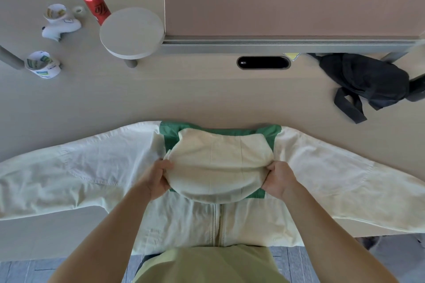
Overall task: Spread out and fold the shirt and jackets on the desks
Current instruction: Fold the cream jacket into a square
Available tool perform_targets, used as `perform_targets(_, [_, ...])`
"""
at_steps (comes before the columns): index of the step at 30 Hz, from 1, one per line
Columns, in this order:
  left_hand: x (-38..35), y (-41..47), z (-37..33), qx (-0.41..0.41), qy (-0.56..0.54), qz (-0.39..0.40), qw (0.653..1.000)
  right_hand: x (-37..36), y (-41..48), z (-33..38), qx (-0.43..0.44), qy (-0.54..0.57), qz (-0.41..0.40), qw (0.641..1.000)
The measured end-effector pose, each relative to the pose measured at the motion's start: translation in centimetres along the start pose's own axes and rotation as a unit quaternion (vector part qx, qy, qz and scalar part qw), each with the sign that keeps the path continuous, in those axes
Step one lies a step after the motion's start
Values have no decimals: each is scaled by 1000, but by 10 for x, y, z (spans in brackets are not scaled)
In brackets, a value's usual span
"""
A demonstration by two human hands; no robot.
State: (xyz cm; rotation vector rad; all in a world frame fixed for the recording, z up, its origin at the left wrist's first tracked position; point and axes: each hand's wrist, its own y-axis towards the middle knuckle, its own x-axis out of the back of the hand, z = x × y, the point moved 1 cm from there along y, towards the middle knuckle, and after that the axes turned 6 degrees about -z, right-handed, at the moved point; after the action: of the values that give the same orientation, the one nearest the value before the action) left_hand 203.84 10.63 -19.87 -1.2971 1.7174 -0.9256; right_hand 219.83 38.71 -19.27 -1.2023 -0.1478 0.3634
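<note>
A cream jacket [96,172] with green shoulder panels lies front-up on the desk [184,96], both sleeves spread out to the sides and the zipper running toward me. Its cream hood [218,163] is laid down over the chest. My left hand [158,178] grips the hood's left edge. My right hand [279,178] grips its right edge. A dark crumpled garment [365,82] with a loose strap lies at the back right of the desk.
A round raised shelf [132,31] and a tan divider panel [287,2] stand at the back. Behind them to the left are a red can [96,6], two paper cups [43,64] and a white gadget [61,27]. A black cable slot [263,62] sits mid-desk.
</note>
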Motion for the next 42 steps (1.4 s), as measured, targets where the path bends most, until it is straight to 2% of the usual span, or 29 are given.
perform_targets(2, [0,-2,-7,3,89,18,996,5,3,1,-11,-2,7,1000])
perform_targets(4, [-5,-2,-19,-19,183,-4,983,5,1,9,-6,-37,31,999])
perform_targets(5, [-6,2,-25,-50,269,-16,962,1,-2,14,2,-84,43,996])
perform_targets(7, [-11,10,-36,-122,456,-43,880,-7,-4,22,30,-196,42,979])
perform_targets(8, [-15,13,-40,-142,501,-54,852,-10,-2,25,50,-242,20,969])
perform_targets(9, [-18,15,-44,-145,508,-55,847,-12,2,29,75,-273,-13,959])
perform_targets(10, [-22,14,-48,-139,488,-44,861,-14,7,32,95,-284,-33,954])
perform_targets(12, [-27,13,-57,-111,379,-1,919,-17,10,37,102,-243,-24,964])
perform_targets(14, [-28,10,-61,-78,222,42,971,-16,8,43,81,-138,20,987])
perform_targets(16, [-22,15,-61,-47,91,76,992,-14,7,43,57,-61,58,995])
perform_targets(18, [-13,22,-57,-2,26,80,996,-12,8,38,44,-35,59,997])
perform_targets(21, [-6,27,-52,40,92,53,994,-12,9,30,15,-38,58,998])
perform_targets(26, [-17,18,-46,72,235,162,956,-10,9,25,25,-110,34,993])
perform_targets(28, [-21,20,-45,61,293,158,941,-7,9,26,15,-131,25,991])
perform_targets(31, [-20,25,-44,11,327,97,940,-3,10,27,9,-155,15,988])
perform_targets(35, [-18,25,-42,-43,226,28,973,-3,12,30,58,-159,6,986])
perform_targets(36, [-15,26,-41,-74,245,0,967,-4,12,32,81,-163,-2,983])
perform_targets(38, [-13,26,-42,-154,333,-33,929,-7,10,36,141,-226,-29,963])
perform_targets(40, [-15,23,-44,-213,395,-34,893,-7,7,38,189,-307,-41,932])
perform_targets(42, [-11,25,-47,-238,435,-14,868,-5,6,39,213,-318,-36,923])
